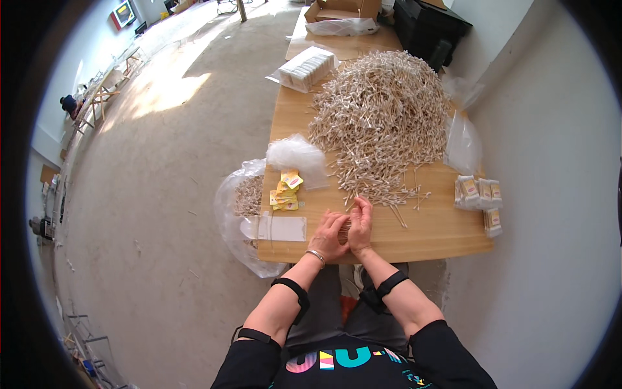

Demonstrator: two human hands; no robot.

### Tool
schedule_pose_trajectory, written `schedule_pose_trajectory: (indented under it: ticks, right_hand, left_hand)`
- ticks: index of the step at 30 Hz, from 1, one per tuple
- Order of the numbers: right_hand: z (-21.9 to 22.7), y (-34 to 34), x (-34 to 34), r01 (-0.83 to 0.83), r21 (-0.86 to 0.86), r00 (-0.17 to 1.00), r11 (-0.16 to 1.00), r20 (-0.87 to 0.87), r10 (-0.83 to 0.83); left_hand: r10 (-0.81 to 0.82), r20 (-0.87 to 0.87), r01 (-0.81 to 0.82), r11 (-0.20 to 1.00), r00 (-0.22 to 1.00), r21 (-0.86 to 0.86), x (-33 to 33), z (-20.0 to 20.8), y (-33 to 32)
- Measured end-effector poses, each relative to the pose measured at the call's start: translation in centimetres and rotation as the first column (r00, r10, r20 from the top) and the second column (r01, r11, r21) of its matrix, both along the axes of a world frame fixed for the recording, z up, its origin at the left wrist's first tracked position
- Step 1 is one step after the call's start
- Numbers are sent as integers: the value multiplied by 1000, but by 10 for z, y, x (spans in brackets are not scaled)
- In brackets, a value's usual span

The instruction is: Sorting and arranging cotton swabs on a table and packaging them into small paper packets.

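Right at the near tip of the heap of cotton swabs [389, 107], a small bundle of swabs [345, 232] is being cupped between two hands. It is clasped from one side by the curled fingers of the left hand [329, 235] and flanked on the other by the right hand [360, 227], whose fingertips are drawn close together beside a swab end; whether that swab is pinched cannot be told.

Feather-light handling is to be expected here: stiff, thin sticks, easily rolled and scattered, perhaps snapped if bent, with soft heads that could be crushed. The bundle is best taken round mid-stick, squeezed gently from both sides, the ends kept level.

Near left of the heap, a white rectangular sheet [283, 229] is laid out, with yellow printed cards [286, 193] piled just beyond. To the heap's near right, small filled swab packs [478, 192] are grouped. Left of its lower slope, clear plastic sleeves [298, 157] are stacked; off its far left corner, a wrapped block of white packs [308, 68] is parked. Behind it all, a cardboard box [343, 11] is seen.
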State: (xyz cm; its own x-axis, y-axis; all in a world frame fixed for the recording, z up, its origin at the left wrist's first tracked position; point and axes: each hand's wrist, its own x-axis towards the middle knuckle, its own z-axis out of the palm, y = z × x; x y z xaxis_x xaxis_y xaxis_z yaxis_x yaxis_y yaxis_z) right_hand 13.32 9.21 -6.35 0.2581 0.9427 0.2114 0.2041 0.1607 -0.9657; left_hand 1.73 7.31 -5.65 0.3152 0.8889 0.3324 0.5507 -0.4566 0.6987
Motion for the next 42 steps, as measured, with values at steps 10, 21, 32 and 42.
schedule_pose_trajectory:
  ticks: [10, 21, 32, 42]
  right_hand:
    - [5, -15, 45, 31, 108, 931, 994, 359, -68]
    - [-3, -14, 45, 38, 118, 939, 992, 335, -76]
    - [0, -15, 43, 14, 107, 937, 994, 345, -50]
    - [6, -20, 44, -73, 150, 893, 986, 449, -2]
  left_hand:
    - [1, 22, -1, 1000, 1000, 8, -4, -5, 0]
    - [-75, -623, -62, 979, 778, -196, 11, 11, -26]
    - [-81, -694, -19, 990, 715, -136, 12, 12, -11]
    - [114, -4, -113, 987, 994, -113, -4, 4, -23]
